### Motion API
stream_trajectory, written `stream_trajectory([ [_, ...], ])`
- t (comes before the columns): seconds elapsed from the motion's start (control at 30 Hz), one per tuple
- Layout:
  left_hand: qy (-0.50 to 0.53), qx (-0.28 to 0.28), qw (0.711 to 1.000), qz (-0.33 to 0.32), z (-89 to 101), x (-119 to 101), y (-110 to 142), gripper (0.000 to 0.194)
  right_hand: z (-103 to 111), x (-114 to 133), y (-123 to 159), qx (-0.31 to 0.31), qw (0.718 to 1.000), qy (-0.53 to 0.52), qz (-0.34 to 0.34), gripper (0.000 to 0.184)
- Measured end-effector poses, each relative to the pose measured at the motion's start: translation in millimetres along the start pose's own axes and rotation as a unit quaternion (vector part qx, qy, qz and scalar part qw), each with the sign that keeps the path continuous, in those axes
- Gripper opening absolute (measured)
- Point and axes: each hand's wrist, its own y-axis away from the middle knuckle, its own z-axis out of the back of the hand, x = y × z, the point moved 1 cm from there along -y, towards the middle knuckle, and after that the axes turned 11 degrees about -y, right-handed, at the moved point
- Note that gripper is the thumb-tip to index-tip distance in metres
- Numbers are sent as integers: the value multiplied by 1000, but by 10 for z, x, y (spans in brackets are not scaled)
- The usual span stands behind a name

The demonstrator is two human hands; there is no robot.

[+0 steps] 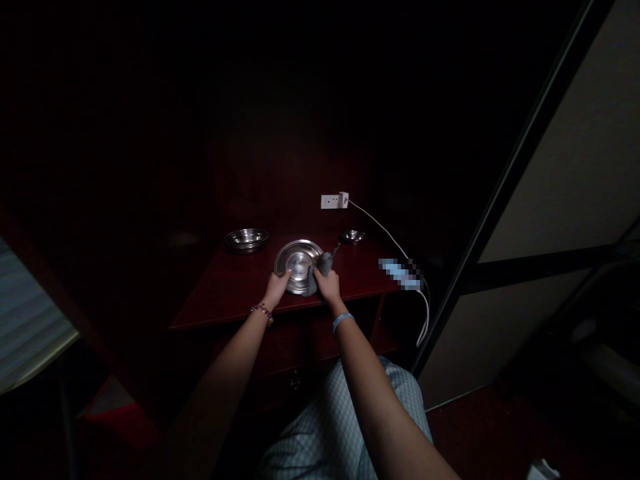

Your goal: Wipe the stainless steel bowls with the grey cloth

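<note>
At center frame, the left hand [278, 288] grips a stainless-steel plate [299, 262], the right hand [328, 284] a gray cloth [324, 263] against it; wiping appears under way, whether bowls [247, 240] at center left are done is unclear.

Plate [299, 262] held mid-frame, cloth [325, 263] placed over its right side, stacked bowls [247, 240] set at left on desktop [225, 290], lone bowl [353, 237] at right, charger [344, 199] plugged into wall socket [329, 201] behind.
</note>
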Motion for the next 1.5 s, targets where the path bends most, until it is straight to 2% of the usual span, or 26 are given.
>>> stream_trajectory([
  [0.2,-5,7,1000,-1,-3,1,8,26,5,13,8,2,1000,2,-1,25],
  [0.47,-40,-12,999,-28,22,-45,32,21,8,48,21,-3,1000,14,-16,26],
  [0.77,-29,-13,999,-25,12,-13,17,17,1,7,1,-3,1000,14,-17,26],
  [1.0,-20,-12,1000,-3,1,-8,4,20,0,6,-2,-2,1000,12,-15,27],
  [1.27,-41,-4,999,-28,14,-37,17,22,-11,-13,-7,-4,1000,3,-12,26],
  [1.5,-30,-7,999,-21,12,-42,25,22,10,48,29,-3,1000,0,-9,25],
])
